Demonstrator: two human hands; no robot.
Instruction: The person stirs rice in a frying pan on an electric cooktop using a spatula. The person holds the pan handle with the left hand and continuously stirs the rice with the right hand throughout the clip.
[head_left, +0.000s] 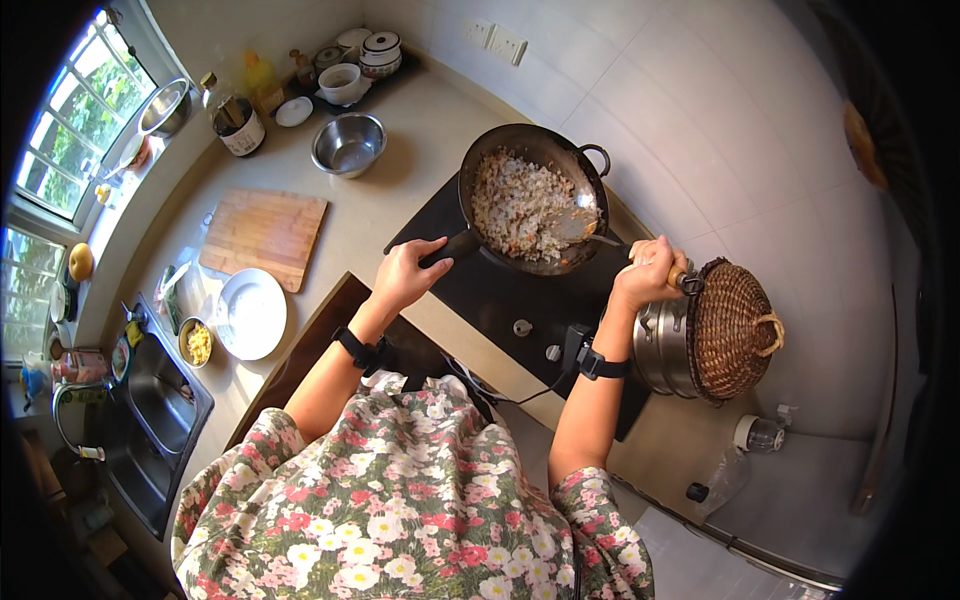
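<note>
A dark wok (480, 142) sits on the black cooktop (487, 300). My left hand (409, 271) grips the wok's long black handle (454, 249). Inside the wok lies fried rice (517, 199) with small orange bits. My right hand (646, 276) is closed around the wooden handle of a metal spatula (574, 223), whose blade rests in the rice at the wok's right side. Just right of that hand stands a steel steamer pot (664, 349) under a woven straw lid (731, 330).
To the left are a steel bowl (349, 146), a bamboo cutting board (262, 232), a white plate (253, 315) and a small bowl of yellow food (197, 343). The double sink (161, 397) is at far left. A large dark bottle (234, 120) stands near the window. Tiled wall (660, 112) rises behind the wok.
</note>
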